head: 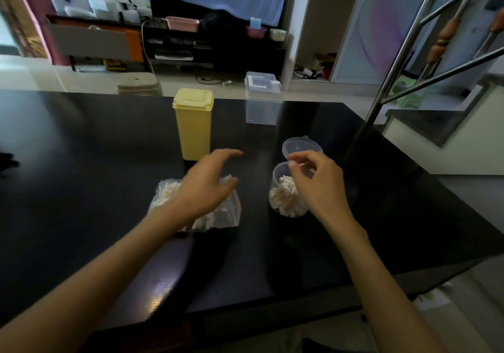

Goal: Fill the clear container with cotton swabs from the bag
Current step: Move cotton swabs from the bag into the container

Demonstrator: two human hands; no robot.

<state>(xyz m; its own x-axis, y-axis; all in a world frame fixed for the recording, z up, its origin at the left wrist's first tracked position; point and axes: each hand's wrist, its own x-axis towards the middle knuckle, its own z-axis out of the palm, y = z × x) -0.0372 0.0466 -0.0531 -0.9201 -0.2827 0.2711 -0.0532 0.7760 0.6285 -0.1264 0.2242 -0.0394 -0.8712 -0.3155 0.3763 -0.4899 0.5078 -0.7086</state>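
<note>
A person is sitting at a dark, glossy table [81, 161], with both bare forearms reaching in from the bottom of the frame. In the center, the left hand [207, 186] is hovering over a clear plastic bag [218, 216] of cotton swabs, its fingers spread and relaxed, holding nothing. Just right of center, the right hand [316, 186] is poised over the small round clear container [278, 189], fingertips drawn together as if pinching; whether a swab is between them is too blurred to tell. The container is already holding a good heap of swabs [286, 191], and its hinged lid [300, 148] is standing open behind it. Above center, a tall yellow box [193, 129] and a clear square tub [263, 101] are standing at the table's far side. The swabs are likely feather-light and thin, best pinched in small bunches at mid-stick; the bag is soft, crinkly and probably slippery, so pinning it flat should help.
</note>
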